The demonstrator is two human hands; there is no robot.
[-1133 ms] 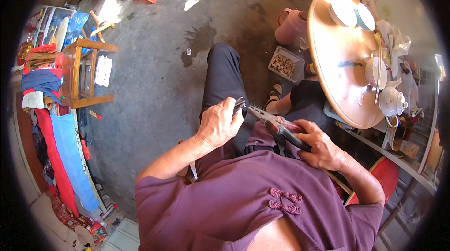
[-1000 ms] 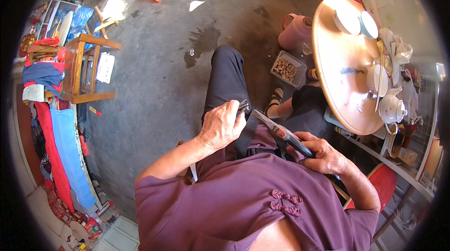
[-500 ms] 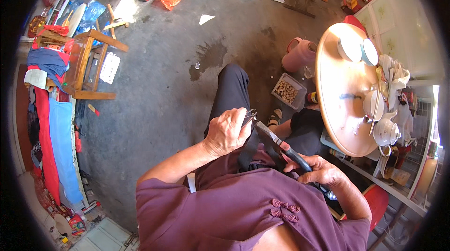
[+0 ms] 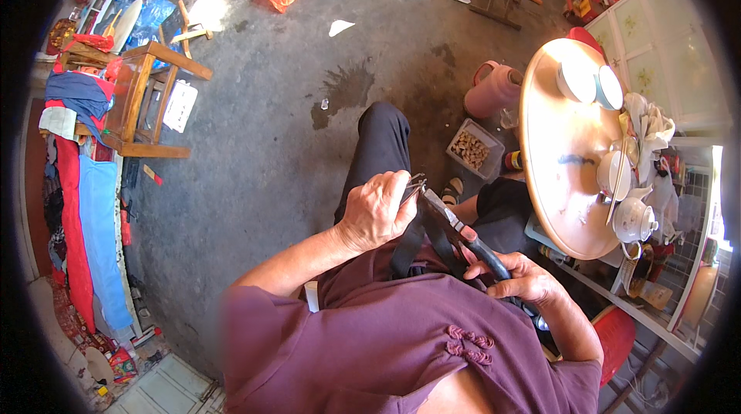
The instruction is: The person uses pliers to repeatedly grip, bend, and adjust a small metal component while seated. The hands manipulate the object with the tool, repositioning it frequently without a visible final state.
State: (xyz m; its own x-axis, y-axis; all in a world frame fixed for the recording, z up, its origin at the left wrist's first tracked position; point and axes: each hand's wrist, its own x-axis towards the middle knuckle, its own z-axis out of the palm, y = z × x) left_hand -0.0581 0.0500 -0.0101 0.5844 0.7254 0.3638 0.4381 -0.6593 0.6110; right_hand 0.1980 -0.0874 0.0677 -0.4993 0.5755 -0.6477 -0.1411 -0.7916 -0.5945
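Bare-handed work above a grey floor (image 4: pixel 247 190)

A round, pale wooden table (image 4: pixel 557 198) fills three o'clock; a brown wooden stool (image 4: pixel 133 97) stands between nine and ten. A pink plastic jug (image 4: pixel 489 95) sits at two, near a clear plastic box (image 4: pixel 492 164) of tan lumps (image 4: pixel 469 150). At four o'clock the right hand (image 4: pixel 526 279) wraps around long steel pliers with red-and-black grips (image 4: pixel 472 239); at six, apart from it, the left hand (image 4: pixel 373 213) clamps a thin dark metal piece (image 4: pixel 415 186). The pliers point to ten, tips at the piece; I cannot tell whether they bite
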